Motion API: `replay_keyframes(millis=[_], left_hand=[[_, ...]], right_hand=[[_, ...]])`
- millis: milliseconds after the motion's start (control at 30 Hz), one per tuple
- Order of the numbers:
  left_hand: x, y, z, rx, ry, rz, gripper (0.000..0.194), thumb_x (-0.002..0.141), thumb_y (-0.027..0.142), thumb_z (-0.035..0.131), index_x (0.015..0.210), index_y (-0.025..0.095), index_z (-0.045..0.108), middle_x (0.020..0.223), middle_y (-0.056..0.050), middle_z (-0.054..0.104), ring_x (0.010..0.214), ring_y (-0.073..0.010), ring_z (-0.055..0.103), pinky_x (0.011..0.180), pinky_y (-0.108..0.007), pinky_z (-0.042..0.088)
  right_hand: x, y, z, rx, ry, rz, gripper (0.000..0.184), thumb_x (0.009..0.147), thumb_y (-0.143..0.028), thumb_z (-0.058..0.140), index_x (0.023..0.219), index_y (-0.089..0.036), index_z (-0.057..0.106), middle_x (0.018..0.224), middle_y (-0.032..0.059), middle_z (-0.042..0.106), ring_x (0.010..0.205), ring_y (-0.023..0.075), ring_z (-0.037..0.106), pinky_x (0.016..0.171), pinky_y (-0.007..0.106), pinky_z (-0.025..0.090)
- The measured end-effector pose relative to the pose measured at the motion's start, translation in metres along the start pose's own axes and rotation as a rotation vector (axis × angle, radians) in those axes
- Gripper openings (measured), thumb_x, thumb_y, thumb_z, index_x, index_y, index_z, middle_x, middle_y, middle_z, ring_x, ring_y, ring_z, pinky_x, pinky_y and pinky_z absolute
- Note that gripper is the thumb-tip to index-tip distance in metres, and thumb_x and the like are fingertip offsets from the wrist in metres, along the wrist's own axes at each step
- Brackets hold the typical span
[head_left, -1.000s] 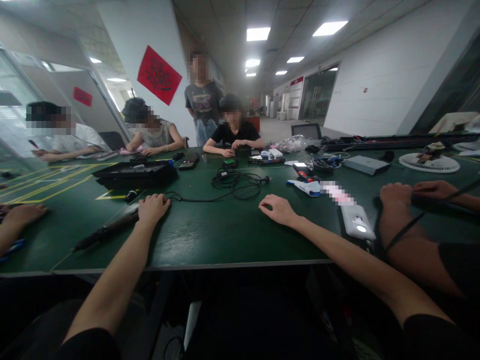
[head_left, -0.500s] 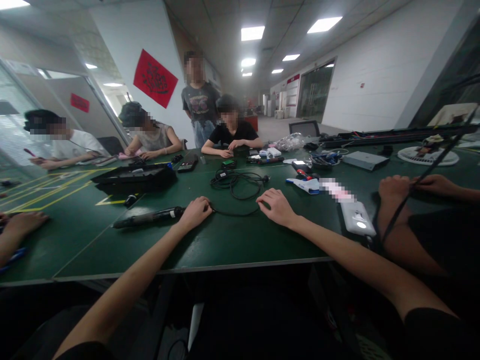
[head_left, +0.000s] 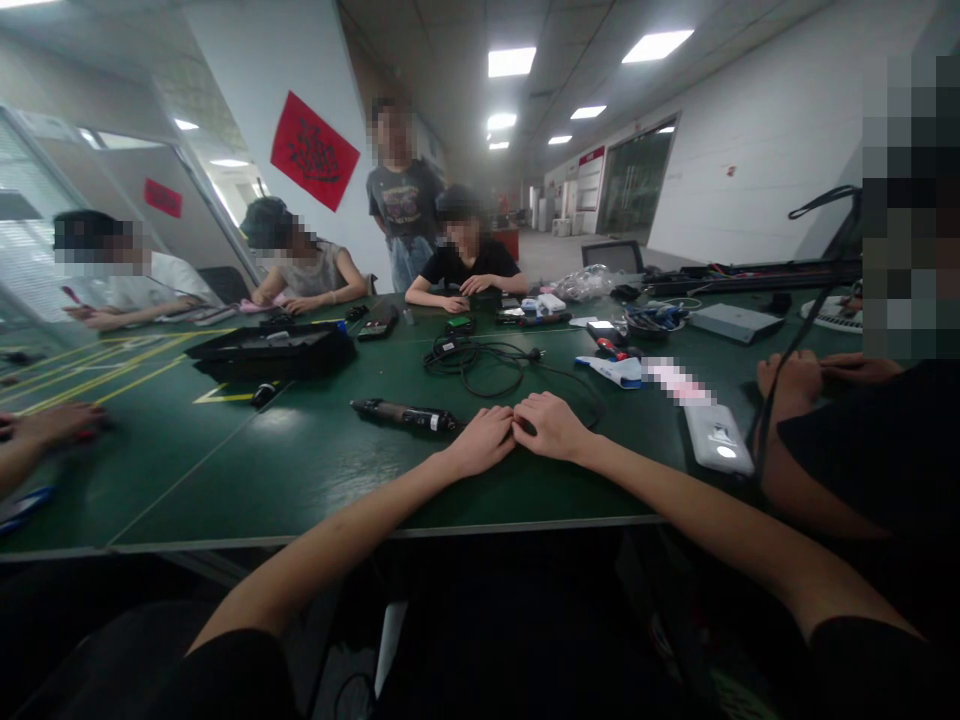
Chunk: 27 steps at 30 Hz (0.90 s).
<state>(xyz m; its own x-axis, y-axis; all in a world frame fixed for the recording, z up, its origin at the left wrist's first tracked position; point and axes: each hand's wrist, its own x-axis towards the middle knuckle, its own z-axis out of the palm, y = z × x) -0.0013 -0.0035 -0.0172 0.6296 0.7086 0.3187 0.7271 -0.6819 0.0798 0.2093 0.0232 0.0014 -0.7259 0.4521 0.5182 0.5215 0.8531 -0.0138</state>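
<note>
A black electric screwdriver lies on the green table, its tip to the left and its cord end toward me. My left hand is closed at that cord end, fingers curled down. Right beside it, fingertips almost touching, my right hand is pinched on the cord, which is largely hidden between the hands. Beyond them the rest of the black cord lies in loose loops, with a plug at the far right of the coil.
A black open tray stands at the left. To the right are a blue-and-white packet, a white power bank-like device and a bowl of blue items. A co-worker's hands rest at the right; other people sit across the table.
My left hand has moved right to meet my right hand, and the screwdriver has slid right with it. The cord between the hands has drawn together. My right hand has barely moved.
</note>
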Motion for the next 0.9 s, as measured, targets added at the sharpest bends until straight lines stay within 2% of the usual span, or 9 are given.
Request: replay_keyframes(millis=[100,200,300,433,567,667,767,900], left_hand=[[0.011,0.005,-0.001,0.012,0.014,0.012,0.018,0.103,0.026,0.052,0.115,0.019,0.063,0.119,-0.010,0.066,0.111,-0.0256,0.060,0.097,-0.042,0.048],[0.009,-0.001,-0.010,0.069,0.059,0.038,0.013,0.101,0.024,0.056,0.107,0.020,0.066,0.115,-0.008,0.068,0.113,-0.0253,0.060,0.102,-0.043,0.045],[-0.004,-0.013,-0.024,0.080,0.079,0.091,0.015,0.104,0.030,0.056,0.103,0.021,0.068,0.115,-0.006,0.069,0.115,-0.0239,0.060,0.103,-0.043,0.044],[-0.028,-0.031,-0.038,0.069,0.085,0.057,0.024,0.107,0.041,0.054,0.100,0.023,0.070,0.113,-0.005,0.069,0.112,-0.0236,0.060,0.100,-0.042,0.045],[-0.052,-0.052,-0.049,0.043,0.062,0.003,0.026,0.108,0.041,0.049,0.106,0.024,0.069,0.115,-0.005,0.070,0.109,-0.0233,0.061,0.097,-0.041,0.046],[-0.068,-0.068,-0.055,0.024,0.042,-0.021,0.026,0.105,0.044,0.053,0.119,0.026,0.066,0.121,-0.005,0.069,0.114,-0.0248,0.061,0.101,-0.042,0.046],[-0.077,-0.081,-0.057,0.017,-0.002,-0.012,0.040,0.101,0.047,0.059,0.136,0.029,0.058,0.134,-0.005,0.065,0.123,-0.0268,0.059,0.106,-0.044,0.044],[-0.078,-0.092,-0.051,0.041,-0.027,-0.036,0.037,0.104,0.045,0.053,0.138,0.030,0.059,0.134,-0.005,0.065,0.118,-0.0265,0.062,0.104,-0.044,0.046]], right_hand=[[-0.002,0.003,-0.001,-0.026,-0.019,0.071,0.014,0.095,-0.027,0.063,0.086,-0.017,0.066,0.084,0.0072,0.067,0.080,0.0210,0.055,0.078,0.033,0.038],[-0.001,0.004,-0.002,0.008,0.007,0.065,0.013,0.098,-0.029,0.062,0.094,-0.017,0.068,0.092,0.0086,0.068,0.086,0.0222,0.057,0.081,0.034,0.041],[0.001,0.003,-0.001,0.117,-0.002,-0.022,0.013,0.100,-0.026,0.060,0.101,-0.018,0.070,0.101,0.0096,0.069,0.095,0.0230,0.059,0.086,0.035,0.044],[0.002,0.004,0.002,0.228,-0.080,-0.097,0.014,0.101,-0.025,0.060,0.096,-0.018,0.071,0.099,0.0082,0.068,0.094,0.0217,0.059,0.088,0.035,0.045],[0.001,0.005,-0.001,0.279,-0.130,-0.105,0.016,0.099,-0.032,0.066,0.094,-0.018,0.071,0.101,0.0076,0.067,0.094,0.0216,0.059,0.087,0.034,0.044],[0.001,0.004,-0.003,0.295,-0.156,-0.131,0.019,0.097,-0.037,0.069,0.102,-0.019,0.072,0.102,0.0078,0.067,0.096,0.0225,0.059,0.088,0.035,0.043],[0.002,0.002,-0.004,0.292,-0.159,-0.135,0.013,0.098,-0.031,0.067,0.101,-0.019,0.072,0.099,0.0074,0.068,0.097,0.0226,0.059,0.088,0.035,0.041],[0.004,0.000,-0.004,0.318,-0.157,-0.119,0.008,0.093,-0.026,0.070,0.095,-0.018,0.070,0.093,0.0051,0.070,0.091,0.0210,0.059,0.088,0.034,0.040]])
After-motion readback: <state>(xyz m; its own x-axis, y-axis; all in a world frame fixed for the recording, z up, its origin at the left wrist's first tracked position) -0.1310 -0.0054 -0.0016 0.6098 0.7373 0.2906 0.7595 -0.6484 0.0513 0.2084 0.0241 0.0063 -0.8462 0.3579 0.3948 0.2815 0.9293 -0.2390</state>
